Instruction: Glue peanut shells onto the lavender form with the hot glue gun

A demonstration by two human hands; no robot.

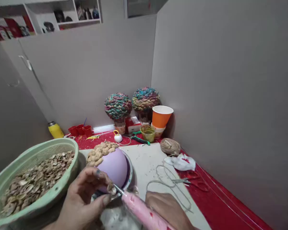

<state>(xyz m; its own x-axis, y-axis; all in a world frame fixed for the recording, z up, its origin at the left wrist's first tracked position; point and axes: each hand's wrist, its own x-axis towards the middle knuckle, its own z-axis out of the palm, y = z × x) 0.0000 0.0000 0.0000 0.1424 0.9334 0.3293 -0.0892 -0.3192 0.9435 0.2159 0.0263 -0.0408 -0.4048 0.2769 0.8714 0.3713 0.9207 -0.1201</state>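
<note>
The left hand is pinching one small tan nutshell piece between thumb and forefinger, the other fingers curling loosely above it, while the right hand is lying low at about five o'clock from that shell, wrapped around a pink, glue-smeared hot-glue gun; how tightly its fingers are closing cannot be told, since the gun's body is hiding them. The gun's metal nozzle is touching the pinched shell, so the step in hand looks like gluing a shell before it is set down. Just beyond, at twelve o'clock from the fingers, a smooth lilac ball is sitting in a shallow metal bowl, with a patch of shells already covering its far upper left side. The next move, I judge, is calling for the gun to lift clear and the wet shell to be pressed snugly against the edge of that patch before the glue cools. At nine o'clock one pale green plastic basket is holding a heap of loose shells, too many to count. Farther out at twelve to one o'clock are standing two yarn-wrapped ball ornaments, one orange paper cup and three small red cups; at three o'clock are lying loops of grey wire and one pair of red-handled scissors.
</note>
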